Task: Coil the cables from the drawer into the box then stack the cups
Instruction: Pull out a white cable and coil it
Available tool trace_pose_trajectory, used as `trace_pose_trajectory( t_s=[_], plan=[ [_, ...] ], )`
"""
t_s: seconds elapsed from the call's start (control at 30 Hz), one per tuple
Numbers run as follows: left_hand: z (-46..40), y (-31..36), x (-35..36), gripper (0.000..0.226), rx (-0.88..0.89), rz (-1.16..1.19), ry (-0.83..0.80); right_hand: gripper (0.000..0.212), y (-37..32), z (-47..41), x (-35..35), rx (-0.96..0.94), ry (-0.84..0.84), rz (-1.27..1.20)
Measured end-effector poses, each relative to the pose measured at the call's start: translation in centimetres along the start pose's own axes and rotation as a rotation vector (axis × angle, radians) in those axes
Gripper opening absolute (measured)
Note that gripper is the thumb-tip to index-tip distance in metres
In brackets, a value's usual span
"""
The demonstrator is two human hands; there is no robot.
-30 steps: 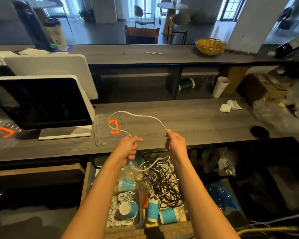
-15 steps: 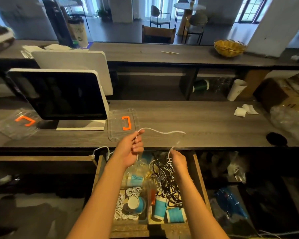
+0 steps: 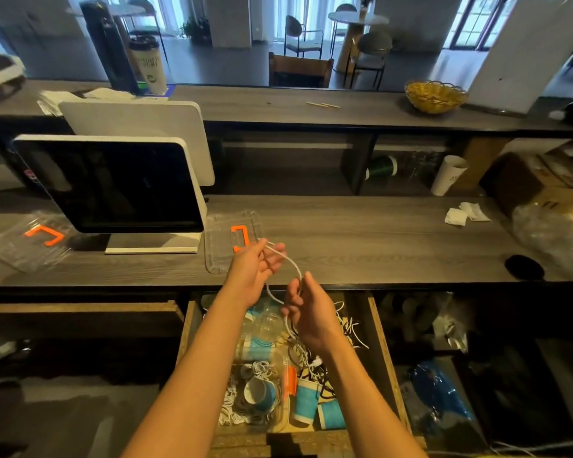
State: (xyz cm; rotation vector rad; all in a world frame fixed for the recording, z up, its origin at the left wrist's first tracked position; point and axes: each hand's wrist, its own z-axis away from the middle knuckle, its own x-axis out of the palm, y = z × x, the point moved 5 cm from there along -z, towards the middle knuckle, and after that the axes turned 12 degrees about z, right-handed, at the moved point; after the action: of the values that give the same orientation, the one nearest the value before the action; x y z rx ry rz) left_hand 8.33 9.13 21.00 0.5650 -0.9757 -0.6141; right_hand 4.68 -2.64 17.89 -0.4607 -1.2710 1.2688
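Cable (image 3: 283,259), the white one, runs in a loop between my two hands above the near edge of the counter (image 3: 361,239), its tail dropping into the open drawer (image 3: 376,328) below. My left hand (image 3: 252,276) pinches one end near the clear lid (image 3: 227,246) with the orange clasp; my right hand (image 3: 306,309) is closed around the strand lower down, guiding the curve. It looks light, thin and limp, so I judge it will sag and spring open unless each turn is pinched where the loops cross. Down in the drawer, more black and white cables lie tangled beside the clear box (image 3: 255,408) and blue cups (image 3: 306,403), so the tail may snag as I draw it up
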Motion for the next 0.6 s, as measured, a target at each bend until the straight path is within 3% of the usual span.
trace_pose_trajectory(
  t_s=[0.13, 0.23, 0.37, 0.43, 0.53, 0.6],
  plan=[
    [1.3, -4.5, -1.1, 0.061, -0.188, -0.342, -0.148, 0.038, -3.6, -0.4, 0.0, -0.167, 0.085, -0.244],
    [2.8, -6.6, -1.0, 0.087, -0.278, -0.400, -0.327, 0.037, -6.2, -1.0, -1.0, -0.261, 0.193, -0.247],
    [4.1, -6.0, -1.3, 0.073, -0.283, -0.376, -0.370, 0.033, -6.9, -1.7, -3.6, -0.278, 0.360, -0.244],
    [4.2, -5.0, -1.4, 0.065, -0.168, -0.466, -0.333, 0.030, -6.0, -1.5, -5.0, -0.201, 0.460, -0.156],
    [3.7, -3.3, -1.8, 0.052, 0.059, -0.653, -0.229, 0.026, -4.0, -0.2, -6.5, 0.042, 0.602, 0.236],
    [3.2, -2.4, -2.1, 0.046, 0.165, -0.778, -0.184, 0.035, -3.8, 0.5, -6.4, 0.205, 0.576, 0.566]
  ],
)
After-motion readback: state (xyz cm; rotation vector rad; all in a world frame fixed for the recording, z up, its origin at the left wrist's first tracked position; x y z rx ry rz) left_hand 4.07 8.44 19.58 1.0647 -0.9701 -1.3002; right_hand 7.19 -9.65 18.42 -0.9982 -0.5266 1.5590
